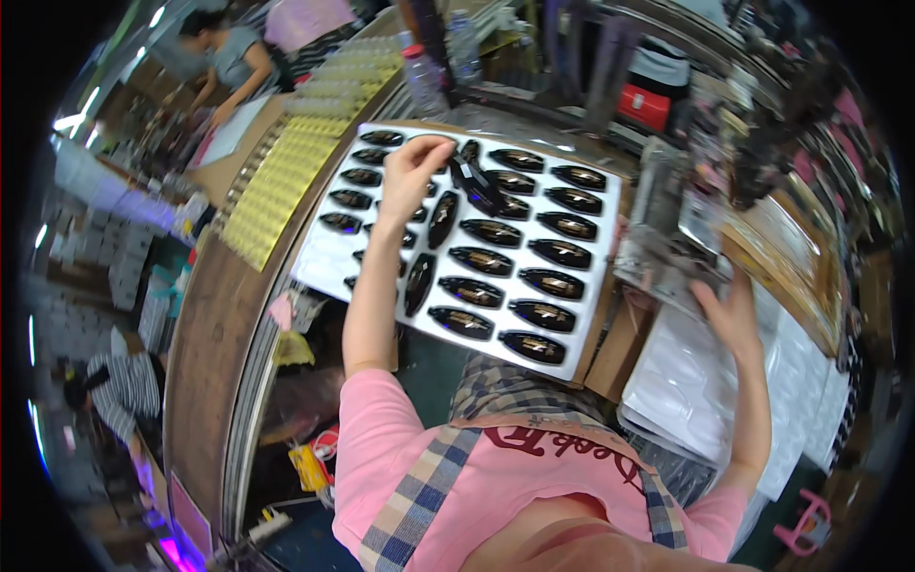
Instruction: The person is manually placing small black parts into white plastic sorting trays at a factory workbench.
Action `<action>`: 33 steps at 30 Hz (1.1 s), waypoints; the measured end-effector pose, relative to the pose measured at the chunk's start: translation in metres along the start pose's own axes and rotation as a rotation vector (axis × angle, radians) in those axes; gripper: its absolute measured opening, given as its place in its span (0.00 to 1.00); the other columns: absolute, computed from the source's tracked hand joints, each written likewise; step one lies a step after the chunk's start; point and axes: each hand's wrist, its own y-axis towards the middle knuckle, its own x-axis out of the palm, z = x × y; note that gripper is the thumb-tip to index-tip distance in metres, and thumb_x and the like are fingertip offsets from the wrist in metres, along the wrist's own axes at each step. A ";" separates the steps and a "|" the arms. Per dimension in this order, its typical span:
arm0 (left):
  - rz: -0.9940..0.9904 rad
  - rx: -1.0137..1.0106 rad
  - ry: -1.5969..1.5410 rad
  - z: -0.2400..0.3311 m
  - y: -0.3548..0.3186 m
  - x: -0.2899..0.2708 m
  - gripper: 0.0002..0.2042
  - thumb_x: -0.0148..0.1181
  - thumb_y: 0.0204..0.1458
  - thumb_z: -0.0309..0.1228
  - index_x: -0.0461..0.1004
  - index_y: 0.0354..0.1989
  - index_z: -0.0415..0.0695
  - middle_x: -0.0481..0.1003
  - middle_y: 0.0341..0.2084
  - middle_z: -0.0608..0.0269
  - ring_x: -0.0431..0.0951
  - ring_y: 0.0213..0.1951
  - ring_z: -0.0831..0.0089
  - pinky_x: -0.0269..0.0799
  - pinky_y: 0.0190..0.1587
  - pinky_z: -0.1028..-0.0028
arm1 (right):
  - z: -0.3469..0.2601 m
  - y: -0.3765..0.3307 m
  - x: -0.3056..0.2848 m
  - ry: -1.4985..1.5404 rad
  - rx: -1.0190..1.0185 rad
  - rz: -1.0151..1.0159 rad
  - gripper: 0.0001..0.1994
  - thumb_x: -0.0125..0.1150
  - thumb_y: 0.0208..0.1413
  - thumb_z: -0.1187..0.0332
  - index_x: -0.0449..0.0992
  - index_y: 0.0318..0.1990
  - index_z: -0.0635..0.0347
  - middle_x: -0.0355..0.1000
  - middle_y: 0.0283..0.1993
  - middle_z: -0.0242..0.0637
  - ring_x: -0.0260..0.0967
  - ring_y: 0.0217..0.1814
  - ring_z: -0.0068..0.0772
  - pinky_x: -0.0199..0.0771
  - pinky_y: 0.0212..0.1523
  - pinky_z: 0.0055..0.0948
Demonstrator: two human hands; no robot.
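A white tray (315,267) in front of me carries several rows of glossy black oval pieces (541,315) with pointed ends and small gold marks. Over its upper middle, my left hand (408,179) is closed in a pinch at the end of one black oval piece (477,184), which is tilted above the others. Two pieces left of the middle lie turned lengthwise. To the right, my right hand (732,315) rests at the lower edge of a metal fixture (667,234), thumb and fingers apart; I see nothing held in it.
White plastic trays (681,381) are stacked below my right hand. A wooden-framed screen (796,257) stands at far right. Bottles (419,74) stand behind the tray. Yellow sheets (286,181) with clear pieces lie along the bench (214,353) at left. Two other people work farther left.
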 end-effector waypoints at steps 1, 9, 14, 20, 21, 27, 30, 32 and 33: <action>0.071 0.004 0.073 -0.013 -0.009 -0.034 0.08 0.56 0.48 0.28 0.74 0.32 0.37 0.73 0.26 0.68 0.70 0.29 0.84 0.65 0.32 0.84 | 0.010 -0.014 -0.010 0.045 0.156 -0.013 0.30 0.57 0.46 0.63 0.56 0.55 0.71 0.54 0.58 0.51 0.47 0.62 0.43 0.42 0.61 0.33; 0.418 -0.283 0.463 -0.071 -0.086 -0.222 0.12 0.56 0.47 0.34 0.74 0.31 0.34 0.72 0.19 0.67 0.69 0.22 0.82 0.64 0.26 0.83 | 0.043 -0.084 -0.031 0.204 0.074 0.321 0.20 0.45 0.55 0.68 0.58 0.55 0.65 0.57 0.58 0.44 0.53 0.60 0.37 0.50 0.58 0.34; 0.370 -0.429 0.601 -0.090 -0.090 -0.252 0.13 0.57 0.46 0.35 0.74 0.22 0.35 0.70 0.12 0.66 0.67 0.16 0.82 0.60 0.20 0.81 | 0.038 -0.092 -0.025 0.231 0.173 0.265 0.18 0.44 0.56 0.68 0.62 0.53 0.65 0.61 0.55 0.42 0.57 0.58 0.34 0.53 0.57 0.33; 0.252 -0.488 0.662 -0.117 -0.079 -0.260 0.13 0.57 0.47 0.36 0.73 0.21 0.37 0.69 0.13 0.68 0.66 0.16 0.82 0.62 0.19 0.82 | 0.031 -0.098 -0.021 0.217 0.215 0.262 0.15 0.43 0.56 0.69 0.67 0.49 0.66 0.65 0.50 0.42 0.60 0.54 0.32 0.55 0.55 0.29; 0.260 -0.471 0.639 -0.123 -0.078 -0.260 0.13 0.57 0.47 0.36 0.73 0.21 0.37 0.69 0.13 0.68 0.67 0.16 0.82 0.62 0.19 0.82 | 0.031 -0.100 -0.021 0.210 0.223 0.263 0.15 0.44 0.56 0.69 0.67 0.48 0.66 0.66 0.49 0.42 0.60 0.54 0.32 0.55 0.55 0.29; 0.355 -0.446 0.771 -0.131 -0.078 -0.254 0.11 0.60 0.43 0.35 0.73 0.22 0.38 0.72 0.13 0.64 0.71 0.17 0.79 0.65 0.21 0.80 | 0.039 -0.119 -0.023 0.229 0.291 0.307 0.14 0.44 0.57 0.68 0.69 0.47 0.66 0.68 0.46 0.41 0.64 0.50 0.31 0.58 0.52 0.28; 0.356 -0.495 0.807 -0.128 -0.074 -0.251 0.12 0.60 0.42 0.36 0.74 0.22 0.38 0.73 0.14 0.62 0.73 0.18 0.77 0.67 0.23 0.78 | 0.041 -0.131 -0.026 0.247 0.311 0.331 0.14 0.44 0.57 0.68 0.69 0.46 0.66 0.68 0.45 0.42 0.64 0.49 0.30 0.58 0.52 0.27; 0.358 -0.511 0.860 -0.130 -0.071 -0.250 0.12 0.60 0.41 0.37 0.74 0.21 0.39 0.72 0.13 0.62 0.73 0.18 0.76 0.67 0.24 0.76 | 0.046 -0.141 -0.026 0.271 0.323 0.355 0.14 0.45 0.56 0.68 0.69 0.46 0.66 0.68 0.45 0.42 0.64 0.49 0.30 0.59 0.51 0.27; 0.354 -0.501 0.894 -0.135 -0.070 -0.255 0.12 0.59 0.42 0.37 0.74 0.21 0.39 0.73 0.14 0.59 0.74 0.19 0.72 0.68 0.25 0.73 | 0.047 -0.145 -0.025 0.289 0.329 0.357 0.14 0.45 0.56 0.68 0.69 0.46 0.67 0.69 0.45 0.42 0.65 0.48 0.30 0.59 0.51 0.26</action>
